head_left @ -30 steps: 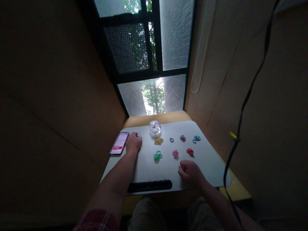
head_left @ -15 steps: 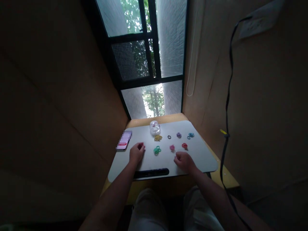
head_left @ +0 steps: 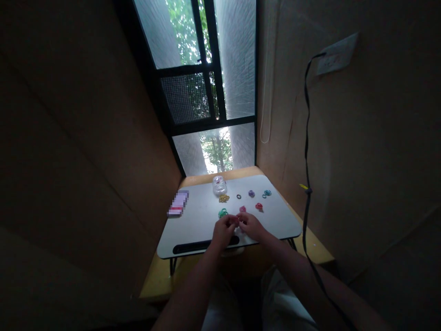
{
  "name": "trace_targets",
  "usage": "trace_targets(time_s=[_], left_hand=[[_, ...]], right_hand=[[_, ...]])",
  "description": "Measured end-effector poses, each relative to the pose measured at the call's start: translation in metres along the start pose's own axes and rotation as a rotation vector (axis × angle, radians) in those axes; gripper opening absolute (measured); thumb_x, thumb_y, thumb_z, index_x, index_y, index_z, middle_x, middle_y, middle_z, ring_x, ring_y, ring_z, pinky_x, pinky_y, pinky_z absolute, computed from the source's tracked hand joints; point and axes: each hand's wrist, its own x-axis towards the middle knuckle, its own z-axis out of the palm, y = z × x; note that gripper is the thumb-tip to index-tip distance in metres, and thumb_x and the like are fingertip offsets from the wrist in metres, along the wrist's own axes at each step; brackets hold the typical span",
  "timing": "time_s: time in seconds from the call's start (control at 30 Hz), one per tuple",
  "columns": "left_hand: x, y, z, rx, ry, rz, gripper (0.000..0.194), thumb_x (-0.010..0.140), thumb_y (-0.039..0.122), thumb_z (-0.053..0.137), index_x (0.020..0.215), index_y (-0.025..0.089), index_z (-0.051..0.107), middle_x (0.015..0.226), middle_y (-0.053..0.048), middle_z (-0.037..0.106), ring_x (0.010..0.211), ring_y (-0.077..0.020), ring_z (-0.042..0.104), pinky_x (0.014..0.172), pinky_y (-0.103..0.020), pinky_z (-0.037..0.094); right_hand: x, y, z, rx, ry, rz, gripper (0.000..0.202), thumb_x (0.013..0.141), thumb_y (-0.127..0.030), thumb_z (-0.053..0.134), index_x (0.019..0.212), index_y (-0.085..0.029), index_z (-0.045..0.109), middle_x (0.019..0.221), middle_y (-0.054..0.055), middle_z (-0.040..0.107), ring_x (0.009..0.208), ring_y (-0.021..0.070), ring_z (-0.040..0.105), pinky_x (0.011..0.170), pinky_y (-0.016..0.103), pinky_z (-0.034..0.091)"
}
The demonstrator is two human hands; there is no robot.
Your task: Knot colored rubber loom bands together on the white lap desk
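My left hand [head_left: 223, 229] and my right hand [head_left: 252, 225] meet over the front middle of the white lap desk [head_left: 275, 220], fingertips pinched together. A small pinkish bit shows between them, too small to name. Just beyond the fingers lies a bunch of pink hair ties [head_left: 243, 209]. Green hair ties [head_left: 223, 213] sit close to my left hand, and red hair ties [head_left: 259, 207] beyond my right. Farther back are yellow hair ties [head_left: 224, 198], one dark hair tie [head_left: 239, 196], purple hair ties [head_left: 251, 193] and teal hair ties [head_left: 267, 193].
A clear plastic jar [head_left: 219, 185] stands at the back of the desk. At the left edge lies a phone [head_left: 178, 203]. A dark slot [head_left: 193, 247] runs along the front. A black cable [head_left: 306, 151] hangs at the right from a wall socket [head_left: 337, 54].
My left hand has moved right and my right hand slightly left, so that their fingertips now meet in front of the pink bunch. The camera view has shifted slightly.
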Motion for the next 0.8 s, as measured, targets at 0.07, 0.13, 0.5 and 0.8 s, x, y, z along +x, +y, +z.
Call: trace_targets(time_s=[0.07,0.13,0.5,0.8], left_hand=[[-0.001,-0.002,0.007,0.048,0.046,-0.026,0.016,0.078,0.026,0.059,0.087,0.019,0.069,0.079,-0.002,0.07,0.073,-0.0149,0.063,0.07,-0.027,0.049],[-0.002,-0.005,0.009,0.075,0.058,-0.042,0.015,0.078,0.027,0.059,0.086,0.02,0.069,0.077,-0.001,0.069,0.07,-0.0143,0.062,0.067,-0.026,0.048],[-0.01,-0.01,0.008,0.129,0.074,-0.038,0.019,0.08,0.038,0.06,0.08,0.019,0.064,0.068,0.0,0.064,0.061,-0.0125,0.058,0.06,-0.024,0.044],[-0.012,-0.002,0.008,0.052,0.035,-0.107,0.02,0.084,0.039,0.054,0.081,0.019,0.057,0.072,-0.001,0.066,0.062,-0.0131,0.065,0.058,-0.023,0.046]], right_hand=[[-0.004,0.003,0.003,-0.044,0.046,-0.023,0.017,0.075,-0.015,0.053,0.087,-0.017,0.065,0.078,0.002,0.067,0.068,0.013,0.059,0.063,0.023,0.044],[-0.008,0.006,0.005,-0.078,0.065,-0.023,0.016,0.077,-0.018,0.054,0.088,-0.018,0.065,0.076,0.001,0.066,0.067,0.0132,0.058,0.064,0.023,0.044],[-0.018,0.003,0.006,-0.139,0.107,-0.001,0.01,0.082,-0.021,0.052,0.076,-0.019,0.06,0.066,-0.002,0.06,0.062,0.0125,0.054,0.059,0.023,0.039],[-0.019,-0.001,0.004,-0.082,0.11,0.036,0.011,0.082,-0.025,0.053,0.075,-0.019,0.06,0.066,-0.001,0.06,0.06,0.0127,0.054,0.057,0.023,0.039]])
